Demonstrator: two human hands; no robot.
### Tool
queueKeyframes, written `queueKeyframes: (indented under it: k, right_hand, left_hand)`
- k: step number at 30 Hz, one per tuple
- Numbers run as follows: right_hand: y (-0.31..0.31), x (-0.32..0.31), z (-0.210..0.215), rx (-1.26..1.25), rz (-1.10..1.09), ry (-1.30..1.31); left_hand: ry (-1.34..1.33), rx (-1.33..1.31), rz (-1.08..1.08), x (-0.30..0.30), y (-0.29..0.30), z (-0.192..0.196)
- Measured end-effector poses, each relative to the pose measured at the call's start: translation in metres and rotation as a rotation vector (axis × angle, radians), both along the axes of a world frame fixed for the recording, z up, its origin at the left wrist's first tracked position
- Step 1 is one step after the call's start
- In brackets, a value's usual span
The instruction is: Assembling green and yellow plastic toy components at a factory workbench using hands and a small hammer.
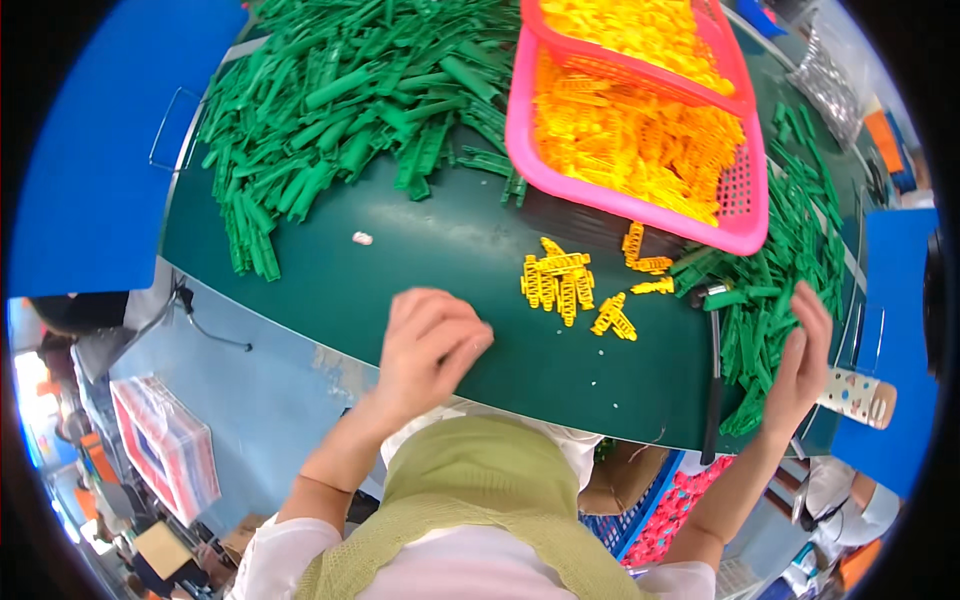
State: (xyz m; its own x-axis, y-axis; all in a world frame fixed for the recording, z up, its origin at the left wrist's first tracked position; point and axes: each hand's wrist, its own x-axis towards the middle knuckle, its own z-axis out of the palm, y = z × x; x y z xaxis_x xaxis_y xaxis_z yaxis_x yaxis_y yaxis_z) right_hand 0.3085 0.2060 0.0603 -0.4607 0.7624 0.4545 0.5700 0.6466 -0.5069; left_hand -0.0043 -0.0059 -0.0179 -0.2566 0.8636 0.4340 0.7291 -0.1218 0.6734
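A small cluster of yellow ribbed plastic pieces [558, 283] lies flat on the dark green surface, just beyond the left hand [428, 345] and to its right, not touched. A few more yellow pieces [615, 318] lie between both hands. Under the right hand [800, 360], green plastic sticks [760, 310] lie heaped, fingertips touching them.

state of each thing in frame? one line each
left hand: fingers curled, resting on the green table, holding nothing visible
right hand: open, on the right green pile
pink baskets: stacked, full of yellow parts
loose yellow parts: scattered on the table
large green pile: heaped, untouched
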Motion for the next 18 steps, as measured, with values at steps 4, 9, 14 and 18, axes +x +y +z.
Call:
queueKeyframes:
  k: [4,9,14,18]
  right_hand:
    - [-0.041,-0.035,-0.029,-0.258,0.13,0.151]
    - [-0.077,-0.075,-0.052,-0.43,0.25,0.285]
    - [-0.083,-0.084,-0.053,-0.491,0.302,0.298]
    - [-0.063,-0.083,-0.046,-0.441,0.293,0.261]
  left_hand:
    - [0.287,-0.004,0.262,-0.044,0.01,0.005]
    - [0.428,-0.014,0.407,-0.085,0.041,0.001]
    - [0.336,-0.124,0.439,-0.1,0.046,-0.001]
    - [0.135,-0.056,0.528,-0.088,0.014,0.014]
